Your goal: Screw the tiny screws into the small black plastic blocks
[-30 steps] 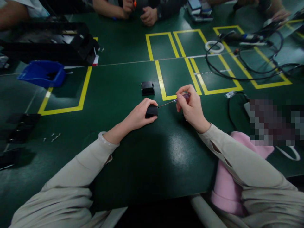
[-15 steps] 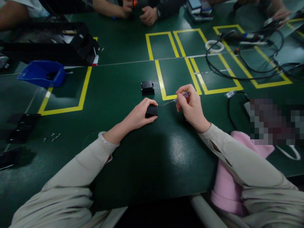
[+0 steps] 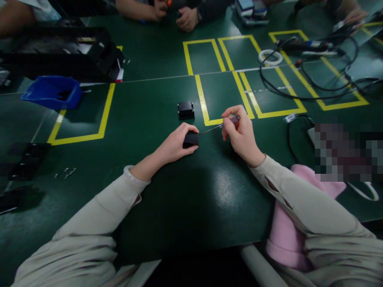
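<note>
L hand (image 3: 173, 146), fingers clamped on black blk (image 3: 191, 139) on green table (image 3: 167, 207), w/ 2nd blk (image 3: 186, 110) sitting just beyond. At blk's right end, tip of driver (image 3: 235, 119) meets it; R hand (image 3: 243, 137) grips handle, fingers closed. Vs. 1 sec. ago, both hands, blks & driver look virtually unmoved.

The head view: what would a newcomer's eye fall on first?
Probably the hands mid-picture: the left hand grips a black block, and the right hand holds a screwdriver with its tip at that block. Beyond them, bright yellow tape marks outlines on the green table. A blue bin stands out at the picture's left.
</note>
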Tool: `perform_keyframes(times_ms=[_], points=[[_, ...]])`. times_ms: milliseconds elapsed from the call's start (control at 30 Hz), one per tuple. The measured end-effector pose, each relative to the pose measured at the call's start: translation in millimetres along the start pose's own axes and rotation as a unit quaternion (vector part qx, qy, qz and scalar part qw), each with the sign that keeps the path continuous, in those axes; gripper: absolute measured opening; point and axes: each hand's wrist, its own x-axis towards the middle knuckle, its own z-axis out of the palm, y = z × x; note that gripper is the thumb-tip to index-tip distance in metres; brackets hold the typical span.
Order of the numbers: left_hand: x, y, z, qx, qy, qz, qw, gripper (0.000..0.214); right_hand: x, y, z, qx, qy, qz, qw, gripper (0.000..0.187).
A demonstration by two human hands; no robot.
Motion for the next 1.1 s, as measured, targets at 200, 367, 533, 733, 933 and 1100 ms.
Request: perform_keyframes(times_ms=[200, 367, 533, 733, 933, 1100], points=[[-1.1, -1.8, -0.2, 0.002, 0.0, 0.004, 1.0, 0.04, 0.1, 0.8, -0.9, -0.006, -0.007, 0.006, 1.0, 0.028], [-0.8, -1.7, -0.4, 0.004, 0.0, 0.001, 1.0, 0.039, -0.6, 0.2, -1.0, -0.006, -0.002, -0.001, 1.0, 0.022], [-0.4, -0.8, 0.0, 0.003, 0.0, 0.0, 1.0, 0.039, 0.2, 0.5, -1.4, -0.004, -0.009, 0.0, 1.0, 0.029], [-0.6, -1.3, -0.3, 0.009, -0.002, -0.001, 1.0, 0.039, -0.5, -0.5, -0.7, -0.013, 0.001, -0.002, 1.0, 0.022], [-0.1, -2.6, 0.3, 0.007, 0.003, 0.006, 1.0, 0.039, -0.3, -0.1, -1.1, -0.016, -0.005, -0.002, 1.0, 0.023], [-0.4, -2.4, 0.4, 0.008, 0.001, 0.002, 1.0, 0.039, -0.8, -0.3, -0.8, -0.01, -0.003, 0.002, 1.0, 0.023]])
